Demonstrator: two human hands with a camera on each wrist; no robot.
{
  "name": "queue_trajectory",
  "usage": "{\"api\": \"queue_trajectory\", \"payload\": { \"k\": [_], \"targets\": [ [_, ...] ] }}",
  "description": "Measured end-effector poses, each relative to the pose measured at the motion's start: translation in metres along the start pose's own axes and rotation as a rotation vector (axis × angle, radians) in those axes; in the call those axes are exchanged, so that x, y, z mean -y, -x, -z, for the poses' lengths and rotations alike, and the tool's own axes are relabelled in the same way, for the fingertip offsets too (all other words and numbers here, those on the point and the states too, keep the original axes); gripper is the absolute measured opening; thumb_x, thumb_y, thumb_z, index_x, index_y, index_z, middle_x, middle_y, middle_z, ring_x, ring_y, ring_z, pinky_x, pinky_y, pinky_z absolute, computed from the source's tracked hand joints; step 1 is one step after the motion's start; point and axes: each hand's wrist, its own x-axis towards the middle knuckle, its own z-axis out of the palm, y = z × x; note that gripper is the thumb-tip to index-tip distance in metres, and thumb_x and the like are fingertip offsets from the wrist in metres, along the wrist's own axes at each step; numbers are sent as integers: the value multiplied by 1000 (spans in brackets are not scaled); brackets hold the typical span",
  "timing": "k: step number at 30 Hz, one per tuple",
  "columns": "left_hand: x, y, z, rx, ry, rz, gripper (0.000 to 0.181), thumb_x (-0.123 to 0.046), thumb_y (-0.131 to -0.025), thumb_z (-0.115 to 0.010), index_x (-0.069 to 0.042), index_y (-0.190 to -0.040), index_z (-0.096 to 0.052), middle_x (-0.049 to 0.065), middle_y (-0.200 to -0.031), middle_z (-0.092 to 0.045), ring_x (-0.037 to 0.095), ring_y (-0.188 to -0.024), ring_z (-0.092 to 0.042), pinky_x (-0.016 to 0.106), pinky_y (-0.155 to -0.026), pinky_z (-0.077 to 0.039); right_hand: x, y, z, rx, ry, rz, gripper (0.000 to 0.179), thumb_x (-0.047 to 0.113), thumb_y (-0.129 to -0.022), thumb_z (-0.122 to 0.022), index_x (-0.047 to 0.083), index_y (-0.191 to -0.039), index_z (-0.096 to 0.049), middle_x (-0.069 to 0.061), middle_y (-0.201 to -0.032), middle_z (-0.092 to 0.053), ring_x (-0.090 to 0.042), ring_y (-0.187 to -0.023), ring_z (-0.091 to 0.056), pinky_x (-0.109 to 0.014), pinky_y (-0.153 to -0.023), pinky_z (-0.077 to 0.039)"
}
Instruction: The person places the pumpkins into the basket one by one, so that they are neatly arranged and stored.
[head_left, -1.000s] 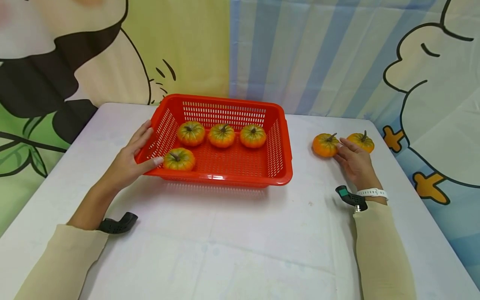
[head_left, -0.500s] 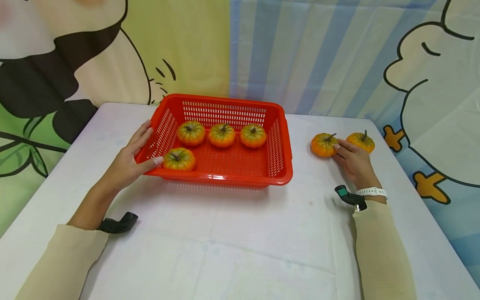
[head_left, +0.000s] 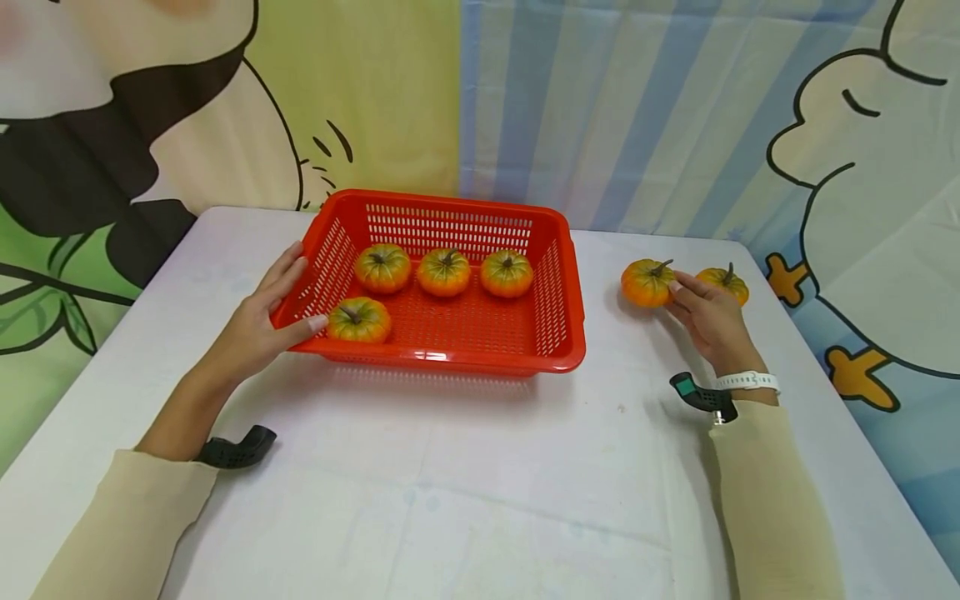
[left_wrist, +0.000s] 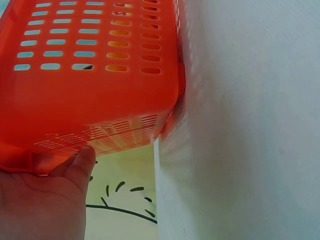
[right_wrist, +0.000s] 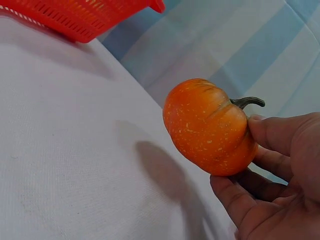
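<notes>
My left hand (head_left: pixel 253 327) grips the left rim of a red plastic basket (head_left: pixel 480 360), its thumb over the front left corner and its fingers along the outside. In the left wrist view, fingers (left_wrist: pixel 80 167) bend against the slotted basket wall (left_wrist: pixel 90 95). To the basket's right, my right hand (head_left: pixel 714 323) pinches a small orange pumpkin (head_left: pixel 647 284) between thumb and fingers. The right wrist view shows this pumpkin (right_wrist: pixel 207 131) raised off the table, its dark stem tilted, its shadow below. Several similar pumpkins (head_left: pixel 444 273) sit inside the basket.
Another pumpkin (head_left: pixel 726 285) lies behind the right hand near the table's right edge, partly hidden by it. A white cloth covers the table (head_left: pixel 450 500). Behind it hangs a cartoon-printed curtain (head_left: pixel 585 117).
The right hand has taken hold of the orange pumpkin, shifted it slightly left and raised it a little off the table. The left hand and the basket have stayed in place.
</notes>
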Motion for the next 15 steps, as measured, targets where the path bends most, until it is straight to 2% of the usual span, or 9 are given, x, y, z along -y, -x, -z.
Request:
{"api": "queue_trajectory", "payload": {
  "k": [8,15],
  "targets": [
    [-4,2,1,-3,1,14,86,-23,-88,-70,-17,-156,-18,-14,-161,-8,29,-142,-22,11,-83,-44,8,6,-6,21,25,49,73,27,-89,-68,9,-151,-34,-5,-157,-29,-22,-135,-39,-24,-100,-40],
    [-3,1,-1,-3,12,7,86,-21,-88,-70,-16,-156,-17,-11,-161,-7,30,-142,-21,12,-83,-45,19,11,-15,51,38,103,73,27,-89,-69,7,-151,-36,-8,-155,-33,-25,-134,-40,-23,-96,-43]
  ]
}}
